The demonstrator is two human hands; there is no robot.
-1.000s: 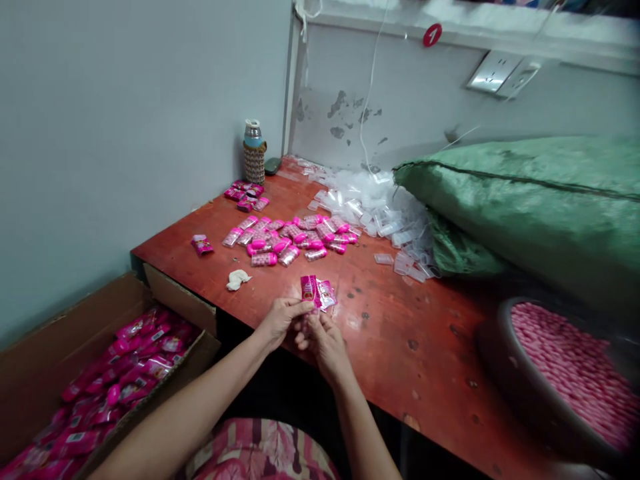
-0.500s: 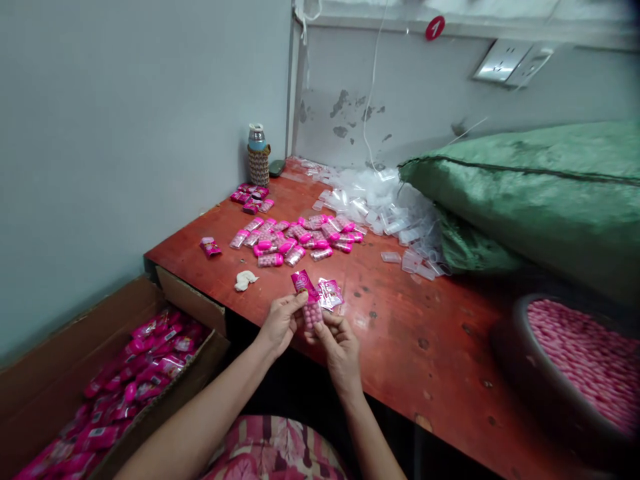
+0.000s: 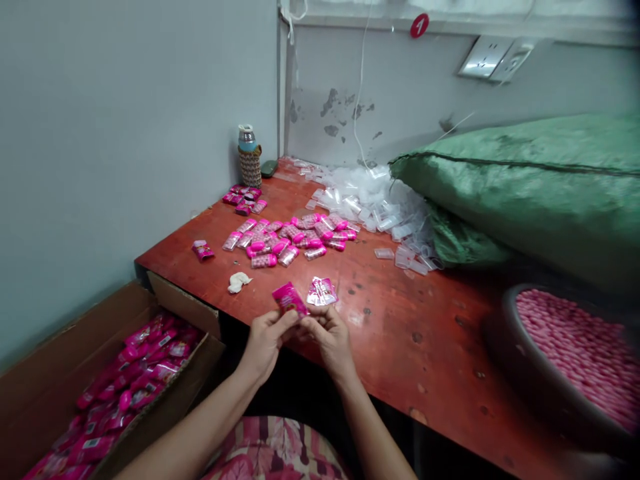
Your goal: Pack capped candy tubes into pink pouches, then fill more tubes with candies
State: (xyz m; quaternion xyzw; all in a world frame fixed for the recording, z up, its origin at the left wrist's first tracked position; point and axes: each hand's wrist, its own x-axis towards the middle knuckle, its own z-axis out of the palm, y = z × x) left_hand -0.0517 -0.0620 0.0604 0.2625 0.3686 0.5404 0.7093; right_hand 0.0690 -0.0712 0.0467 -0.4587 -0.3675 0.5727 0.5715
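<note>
My left hand (image 3: 267, 340) pinches a pink printed wrapper (image 3: 289, 299) at the near edge of the red table. Close beside it, my right hand (image 3: 331, 337) has its fingertips closed at the wrapper's lower right end. The fingers mostly hide whatever lies under the wrapper. Just beyond my right hand, flat pink-and-silver wrappers (image 3: 323, 291) lie on the table. Farther back is a pile of clear small bottles with pink caps (image 3: 287, 240), filled with pink balls.
An open carton (image 3: 185, 303) of pink packs stands at lower left. Clear empty containers (image 3: 360, 200) lie at the back beside a green sack (image 3: 525, 173). A dark basin (image 3: 510, 347) of pink candies is at right. A cloth scrap (image 3: 239, 282) and a bottle (image 3: 247, 157) are at left.
The wrapper has come down over the bottle of pink balls, which no longer shows, and tilts more to the left. The hands are closer together. The camera view has shifted slightly.
</note>
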